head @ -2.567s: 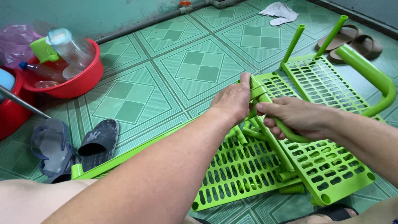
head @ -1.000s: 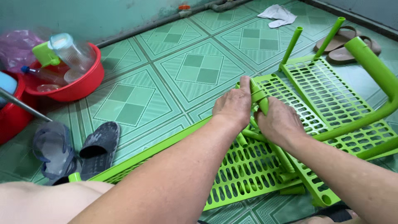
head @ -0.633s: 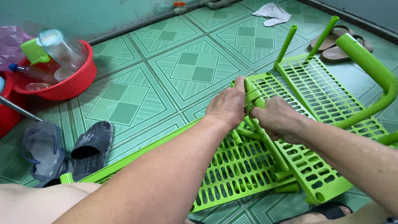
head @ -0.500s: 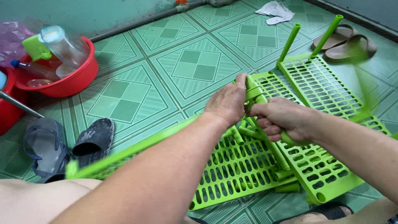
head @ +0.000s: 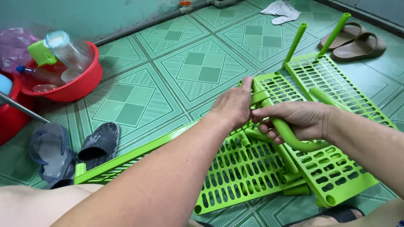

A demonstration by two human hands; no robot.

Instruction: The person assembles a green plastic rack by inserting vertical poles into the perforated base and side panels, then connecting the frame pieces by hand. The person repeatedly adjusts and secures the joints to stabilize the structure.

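Bright green perforated plastic rack shelves [head: 240,172] lie on the tiled floor, with a second shelf [head: 336,90] beside them and two upright tubes [head: 295,42] at its far corner. My left hand [head: 233,105] grips the socket at the corner of a shelf. My right hand [head: 296,120] is closed around a curved green plastic tube [head: 290,136], its end pushed against that corner socket. A long green rail [head: 139,149] runs under my left forearm.
A red basin [head: 80,86] with clear bottles and a green lid stands at the left, beside another red tub [head: 10,120]. Dark sandals [head: 71,147] lie at lower left, brown slippers [head: 357,42] at upper right, a white cloth [head: 282,10] at the far wall.
The curved green tube swung down from high at the right and is now low in my right hand, at the shelf corner. My left hand stayed on the corner.
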